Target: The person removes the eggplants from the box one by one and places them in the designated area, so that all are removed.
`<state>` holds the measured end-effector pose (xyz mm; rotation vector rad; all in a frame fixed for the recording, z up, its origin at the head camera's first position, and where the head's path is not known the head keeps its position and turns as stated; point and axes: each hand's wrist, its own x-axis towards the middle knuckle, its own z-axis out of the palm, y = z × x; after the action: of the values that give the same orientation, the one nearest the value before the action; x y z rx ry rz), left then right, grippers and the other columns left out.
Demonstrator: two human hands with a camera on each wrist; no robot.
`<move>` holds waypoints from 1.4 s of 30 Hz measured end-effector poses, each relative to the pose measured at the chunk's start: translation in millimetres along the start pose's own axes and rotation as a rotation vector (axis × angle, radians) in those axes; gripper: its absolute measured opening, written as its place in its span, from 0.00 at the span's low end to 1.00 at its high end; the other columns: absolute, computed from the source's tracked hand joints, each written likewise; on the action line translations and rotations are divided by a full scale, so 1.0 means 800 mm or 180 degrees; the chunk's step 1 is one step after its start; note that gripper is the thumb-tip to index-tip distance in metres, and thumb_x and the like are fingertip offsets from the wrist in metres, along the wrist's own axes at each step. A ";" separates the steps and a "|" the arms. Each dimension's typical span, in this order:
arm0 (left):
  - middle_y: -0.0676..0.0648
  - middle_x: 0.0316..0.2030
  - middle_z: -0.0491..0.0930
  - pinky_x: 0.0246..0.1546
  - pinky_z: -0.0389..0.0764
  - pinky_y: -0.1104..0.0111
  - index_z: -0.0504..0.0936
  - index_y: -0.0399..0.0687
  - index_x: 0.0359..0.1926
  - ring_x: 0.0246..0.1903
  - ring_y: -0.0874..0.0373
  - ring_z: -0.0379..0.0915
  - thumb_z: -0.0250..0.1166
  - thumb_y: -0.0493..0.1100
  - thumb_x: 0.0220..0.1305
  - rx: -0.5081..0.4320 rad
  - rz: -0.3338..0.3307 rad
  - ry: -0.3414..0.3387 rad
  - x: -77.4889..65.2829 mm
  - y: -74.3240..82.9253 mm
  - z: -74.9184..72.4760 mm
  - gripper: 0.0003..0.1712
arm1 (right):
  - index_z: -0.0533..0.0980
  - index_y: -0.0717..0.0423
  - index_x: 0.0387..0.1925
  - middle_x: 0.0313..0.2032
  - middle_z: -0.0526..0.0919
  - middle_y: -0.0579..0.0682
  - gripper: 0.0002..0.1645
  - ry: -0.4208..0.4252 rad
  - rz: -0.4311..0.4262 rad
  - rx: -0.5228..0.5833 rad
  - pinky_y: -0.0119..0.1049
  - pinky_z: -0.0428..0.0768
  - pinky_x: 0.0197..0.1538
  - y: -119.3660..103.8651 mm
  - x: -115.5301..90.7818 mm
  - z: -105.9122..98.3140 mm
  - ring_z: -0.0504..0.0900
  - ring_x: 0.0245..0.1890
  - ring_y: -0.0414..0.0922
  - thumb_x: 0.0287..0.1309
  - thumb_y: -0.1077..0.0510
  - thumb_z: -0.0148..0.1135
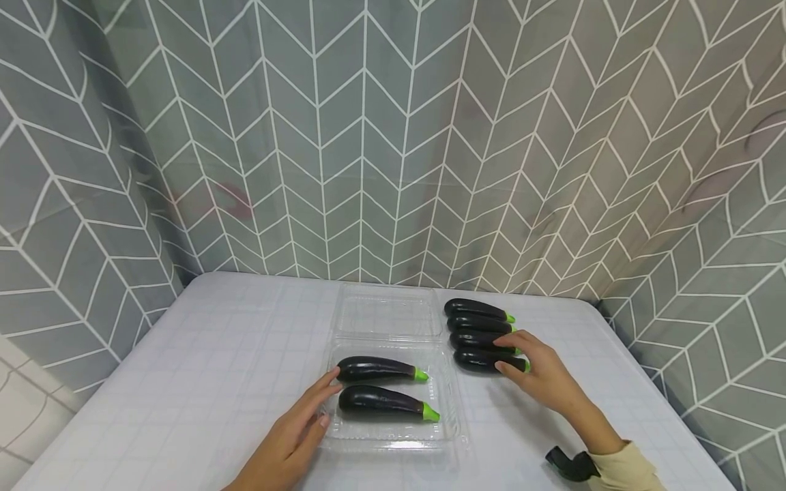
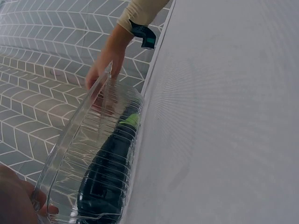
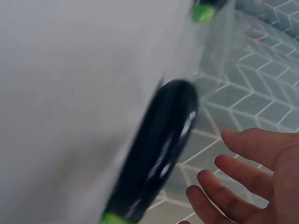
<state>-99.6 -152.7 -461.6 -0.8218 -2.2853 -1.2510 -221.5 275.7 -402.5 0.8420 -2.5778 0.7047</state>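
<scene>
Two dark eggplants with green stem ends, a rear eggplant (image 1: 376, 369) and a front eggplant (image 1: 383, 401), lie side by side in a clear plastic clamshell box (image 1: 368, 436). My left hand (image 1: 288, 433) rests at the box's left rim, its fingertips over the edge beside the eggplants. To the right of the box, several more eggplants lie in a row, including the nearest eggplant (image 1: 482, 360). My right hand (image 1: 540, 372) hovers over their stem ends, fingers spread. In the right wrist view a gap separates its fingers (image 3: 233, 200) from an eggplant (image 3: 156, 149).
The box's clear lid (image 1: 388, 314) lies folded back toward the far edge of the white-covered table (image 1: 184, 382). Grey patterned curtain (image 1: 381, 170) rises behind the table and along its sides. A black curved piece (image 1: 571, 465) sits at my right wrist.
</scene>
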 end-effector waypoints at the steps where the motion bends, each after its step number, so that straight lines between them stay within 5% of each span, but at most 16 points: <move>1: 0.39 0.76 0.62 0.71 0.53 0.76 0.70 0.44 0.73 0.76 0.48 0.56 0.57 0.28 0.74 -0.0015 -0.0030 -0.0020 0.000 0.000 0.000 0.29 | 0.83 0.58 0.52 0.49 0.83 0.47 0.22 0.0023 -0.0035 0.0010 0.54 0.82 0.50 -0.005 0.003 -0.001 0.83 0.51 0.50 0.55 0.67 0.77; 12: 0.38 0.75 0.63 0.71 0.54 0.76 0.72 0.41 0.71 0.75 0.49 0.57 0.58 0.27 0.72 0.0036 0.0075 0.0039 0.000 -0.003 0.001 0.28 | 0.82 0.55 0.51 0.51 0.83 0.44 0.22 0.0076 -0.0340 0.0191 0.51 0.82 0.53 -0.049 0.019 0.000 0.82 0.53 0.46 0.55 0.67 0.77; 26: 0.37 0.75 0.64 0.70 0.54 0.76 0.72 0.47 0.72 0.75 0.47 0.58 0.59 0.25 0.71 0.0052 0.0085 0.0069 0.000 -0.002 0.002 0.32 | 0.82 0.49 0.53 0.54 0.83 0.44 0.20 -0.0163 -0.0551 0.0403 0.49 0.82 0.56 -0.091 0.026 0.022 0.80 0.58 0.45 0.61 0.60 0.75; 42: 0.38 0.75 0.64 0.70 0.55 0.77 0.72 0.49 0.72 0.74 0.47 0.59 0.60 0.26 0.71 0.0075 0.0078 0.0085 -0.002 -0.003 0.003 0.32 | 0.82 0.49 0.54 0.52 0.83 0.40 0.18 -0.0337 -0.0813 0.0734 0.46 0.82 0.55 -0.115 0.029 0.049 0.81 0.55 0.42 0.64 0.60 0.72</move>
<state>-100.6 -152.6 -465.1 -0.8174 -2.2579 -1.2151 -188.5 178.9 -392.3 1.2858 -2.4452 0.9102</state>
